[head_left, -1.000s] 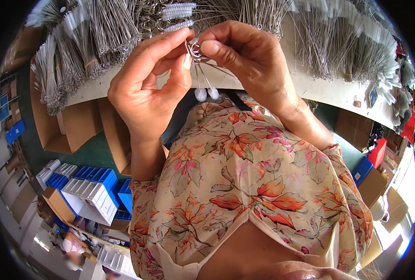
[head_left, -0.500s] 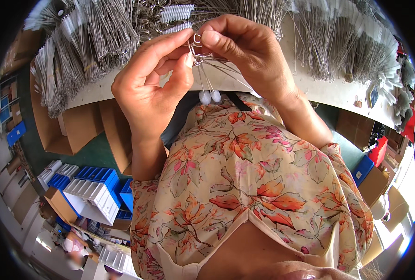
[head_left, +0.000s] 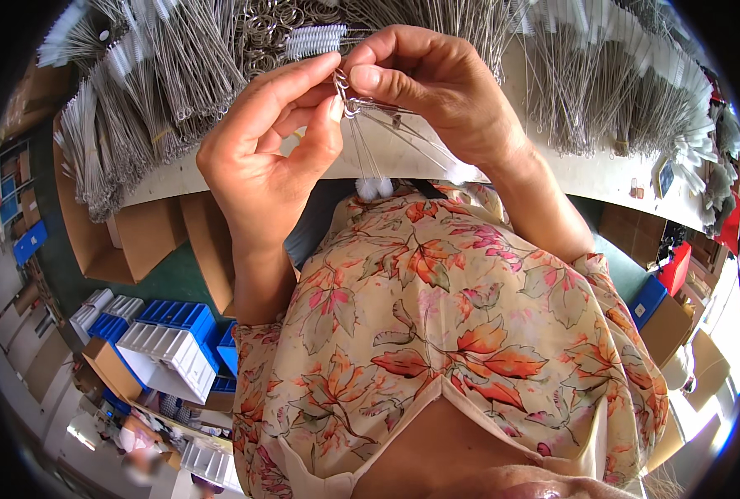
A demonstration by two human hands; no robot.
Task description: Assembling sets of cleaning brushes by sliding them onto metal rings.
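My left hand (head_left: 274, 145) pinches a metal split ring (head_left: 341, 83) between thumb and fingertips. Several thin wire brushes hang by their looped ends from the ring, and white tufts (head_left: 374, 187) show at the lower ends of some. One brush slants off to the right, its white tip (head_left: 460, 173) below my right wrist. Close against the ring's upper right side, my right hand (head_left: 436, 87) has its thumb and index finger pressed together. Brush wires pass beneath its fingers; the fingertips partly cover the ring.
Bundles of wire brushes (head_left: 145, 75) lie along the left of the white table (head_left: 545, 141), with more brush bundles (head_left: 586, 91) on the right. Loose metal rings (head_left: 262, 41) are heaped behind my hands, beside a white-bristled brush (head_left: 316, 41). Cardboard boxes (head_left: 150, 237) stand below the table edge.
My right fingertips have moved slightly left and down onto the ring, covering the small loop that stood out between the hands. The hanging brushes have swung, and one white tip now shows farther right.
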